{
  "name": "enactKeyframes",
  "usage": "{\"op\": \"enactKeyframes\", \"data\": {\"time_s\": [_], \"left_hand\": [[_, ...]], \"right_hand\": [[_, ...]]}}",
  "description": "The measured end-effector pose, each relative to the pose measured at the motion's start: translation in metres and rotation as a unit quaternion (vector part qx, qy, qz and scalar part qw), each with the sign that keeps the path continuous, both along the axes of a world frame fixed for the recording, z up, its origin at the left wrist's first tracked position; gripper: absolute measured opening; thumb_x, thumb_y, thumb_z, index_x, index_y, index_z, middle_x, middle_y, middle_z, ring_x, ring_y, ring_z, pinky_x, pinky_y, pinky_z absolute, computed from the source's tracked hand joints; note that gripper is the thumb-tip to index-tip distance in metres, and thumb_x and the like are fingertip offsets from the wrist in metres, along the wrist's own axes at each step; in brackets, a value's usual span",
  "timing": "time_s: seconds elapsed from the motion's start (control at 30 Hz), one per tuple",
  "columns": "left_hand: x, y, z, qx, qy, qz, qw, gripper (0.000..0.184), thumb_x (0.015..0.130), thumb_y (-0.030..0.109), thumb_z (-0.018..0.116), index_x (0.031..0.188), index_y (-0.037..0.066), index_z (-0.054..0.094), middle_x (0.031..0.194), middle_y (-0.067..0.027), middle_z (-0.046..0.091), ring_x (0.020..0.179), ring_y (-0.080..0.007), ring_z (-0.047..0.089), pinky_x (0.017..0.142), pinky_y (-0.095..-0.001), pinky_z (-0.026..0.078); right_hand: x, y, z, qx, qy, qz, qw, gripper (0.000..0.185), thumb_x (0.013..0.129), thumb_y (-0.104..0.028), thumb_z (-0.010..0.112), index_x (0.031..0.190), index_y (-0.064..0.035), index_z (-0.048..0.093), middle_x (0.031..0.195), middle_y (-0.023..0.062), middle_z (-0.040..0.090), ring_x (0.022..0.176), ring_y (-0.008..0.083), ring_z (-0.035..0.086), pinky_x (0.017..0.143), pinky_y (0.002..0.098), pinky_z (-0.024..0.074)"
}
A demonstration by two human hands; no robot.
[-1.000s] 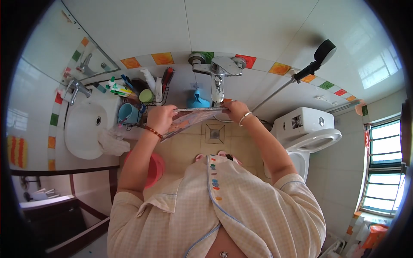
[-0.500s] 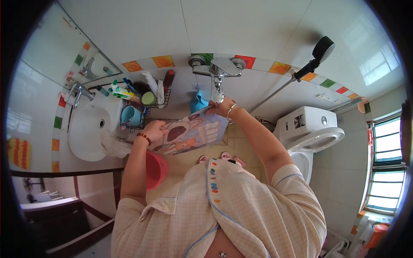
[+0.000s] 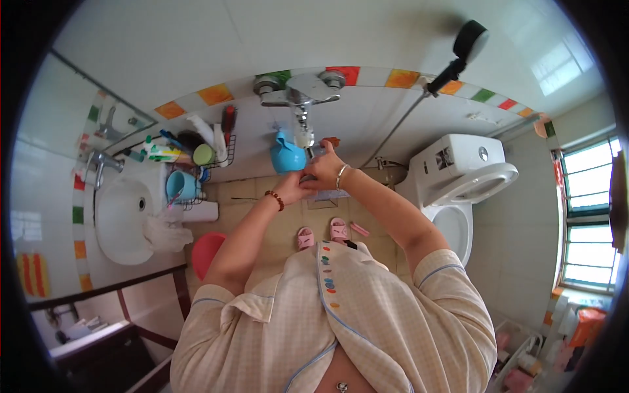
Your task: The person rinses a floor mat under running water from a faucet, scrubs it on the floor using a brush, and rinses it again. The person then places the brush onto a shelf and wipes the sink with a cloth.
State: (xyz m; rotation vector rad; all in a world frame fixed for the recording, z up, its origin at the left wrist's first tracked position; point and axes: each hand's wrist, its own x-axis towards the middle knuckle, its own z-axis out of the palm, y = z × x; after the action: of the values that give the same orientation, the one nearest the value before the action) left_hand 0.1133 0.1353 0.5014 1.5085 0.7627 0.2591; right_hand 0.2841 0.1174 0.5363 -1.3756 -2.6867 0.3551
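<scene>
My left hand and my right hand meet just below the wall faucet. Both are closed on the printed mat, seen almost edge-on with only a narrow pale strip and a greyish edge showing. A blue ladle hangs on the wall directly above my left hand. The fingers of my right hand are near the faucet's spout.
At left are a sink with a plastic bag, a wire rack, a blue cup and a red bucket. The toilet stands right. Pink slippers are on the floor.
My hands have come together below the faucet. The mat has turned from showing its printed face to nearly edge-on. The camera view has shifted, and more of the floor shows.
</scene>
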Motion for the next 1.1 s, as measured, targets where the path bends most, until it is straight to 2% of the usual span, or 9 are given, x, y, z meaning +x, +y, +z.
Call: {"op": "enactKeyframes", "data": {"time_s": [0.17, 0.27, 0.33, 0.47, 0.63, 0.73, 0.87, 0.9, 1.1], "left_hand": [[0.032, 0.003, -0.007, -0.025, 0.041, -0.073, 0.996, 0.042, 0.070, 0.006, 0.069, 0.108, 0.000, 0.051, 0.095, -0.0038, 0.060, 0.087, -0.0091, 0.056, 0.074, -0.0243, 0.048], [0.027, 0.016, -0.040, 0.205, 0.013, -0.057, 0.977, 0.027, 0.075, 0.012, 0.067, 0.097, 0.000, 0.057, 0.084, -0.0021, 0.060, 0.072, -0.0076, 0.056, 0.058, -0.0229, 0.048], [0.016, 0.022, -0.032, -0.065, 0.176, -0.031, 0.982, 0.019, 0.078, 0.017, 0.064, 0.089, 0.002, 0.060, 0.073, 0.0005, 0.058, 0.055, -0.0061, 0.050, 0.042, -0.0225, 0.039], [0.000, 0.020, -0.021, -0.139, 0.225, -0.059, 0.962, 0.015, 0.080, 0.017, 0.062, 0.087, 0.004, 0.061, 0.066, 0.0029, 0.054, 0.045, -0.0049, 0.041, 0.034, -0.0223, 0.028], [-0.035, 0.025, -0.042, -0.180, 0.095, 0.023, 0.979, 0.021, 0.080, 0.017, 0.062, 0.092, 0.000, 0.060, 0.080, -0.0020, 0.061, 0.067, -0.0096, 0.056, 0.058, -0.0244, 0.045], [-0.047, 0.022, -0.018, -0.263, 0.101, 0.098, 0.954, 0.026, 0.080, 0.016, 0.062, 0.096, -0.003, 0.059, 0.089, -0.0037, 0.062, 0.081, -0.0114, 0.057, 0.075, -0.0253, 0.044], [-0.044, 0.016, 0.007, -0.137, 0.099, 0.027, 0.985, 0.028, 0.081, 0.018, 0.061, 0.101, -0.002, 0.057, 0.093, -0.0033, 0.061, 0.084, -0.0110, 0.057, 0.076, -0.0256, 0.044], [-0.039, 0.013, 0.015, -0.128, 0.083, 0.027, 0.988, 0.028, 0.082, 0.019, 0.061, 0.101, -0.001, 0.057, 0.094, -0.0031, 0.060, 0.084, -0.0109, 0.057, 0.076, -0.0259, 0.044], [-0.020, 0.012, -0.026, -0.165, 0.069, 0.083, 0.980, 0.027, 0.084, 0.021, 0.059, 0.103, 0.003, 0.055, 0.095, -0.0026, 0.059, 0.086, -0.0128, 0.056, 0.077, -0.0295, 0.045]], "right_hand": [[0.039, -0.028, 0.014, 0.001, 0.060, -0.099, 0.993, 0.031, 0.069, -0.044, 0.062, 0.087, -0.0185, 0.067, 0.096, 0.0065, 0.058, 0.099, 0.0255, 0.052, 0.092, 0.0586, 0.0206], [0.064, -0.041, 0.001, 0.011, 0.188, -0.252, 0.949, 0.037, 0.069, -0.043, 0.063, 0.095, -0.0155, 0.065, 0.102, 0.0097, 0.056, 0.104, 0.0265, 0.049, 0.093, 0.0541, 0.0246], [0.078, -0.055, 0.001, -0.044, 0.216, -0.399, 0.890, 0.040, 0.071, -0.042, 0.063, 0.097, -0.0113, 0.063, 0.110, 0.0132, 0.053, 0.106, 0.0278, 0.049, 0.091, 0.0457, 0.0328], [0.068, -0.069, -0.077, -0.213, 0.419, -0.361, 0.806, 0.039, 0.080, -0.036, 0.055, 0.098, -0.0009, 0.058, 0.094, 0.0182, 0.061, 0.087, 0.0347, 0.057, 0.077, 0.0376, 0.0442], [0.007, -0.050, -0.097, -0.230, 0.390, -0.372, 0.811, 0.036, 0.082, -0.032, 0.053, 0.090, 0.0027, 0.059, 0.079, 0.0209, 0.061, 0.078, 0.0316, 0.059, 0.071, 0.0370, 0.0449], [-0.010, -0.026, -0.100, -0.217, 0.376, -0.402, 0.807, 0.036, 0.082, -0.033, 0.054, 0.082, 0.0025, 0.062, 0.073, 0.0208, 0.060, 0.071, 0.0273, 0.059, 0.067, 0.0367, 0.0450], [-0.011, -0.004, -0.089, -0.243, 0.373, -0.381, 0.810, 0.036, 0.079, -0.036, 0.057, 0.078, 0.0003, 0.064, 0.064, 0.0177, 0.060, 0.058, 0.0231, 0.057, 0.061, 0.0349, 0.0456], [-0.009, -0.004, -0.080, -0.262, 0.384, -0.365, 0.807, 0.035, 0.081, -0.033, 0.058, 0.079, 0.0018, 0.063, 0.060, 0.0087, 0.057, 0.057, 0.0103, 0.047, 0.056, 0.0307, 0.0424], [-0.006, 0.001, -0.080, -0.188, 0.332, -0.312, 0.870, 0.031, 0.074, -0.031, 0.065, 0.079, -0.0008, 0.063, 0.063, 0.0116, 0.060, 0.055, 0.0206, 0.054, 0.056, 0.0324, 0.0445]]}}
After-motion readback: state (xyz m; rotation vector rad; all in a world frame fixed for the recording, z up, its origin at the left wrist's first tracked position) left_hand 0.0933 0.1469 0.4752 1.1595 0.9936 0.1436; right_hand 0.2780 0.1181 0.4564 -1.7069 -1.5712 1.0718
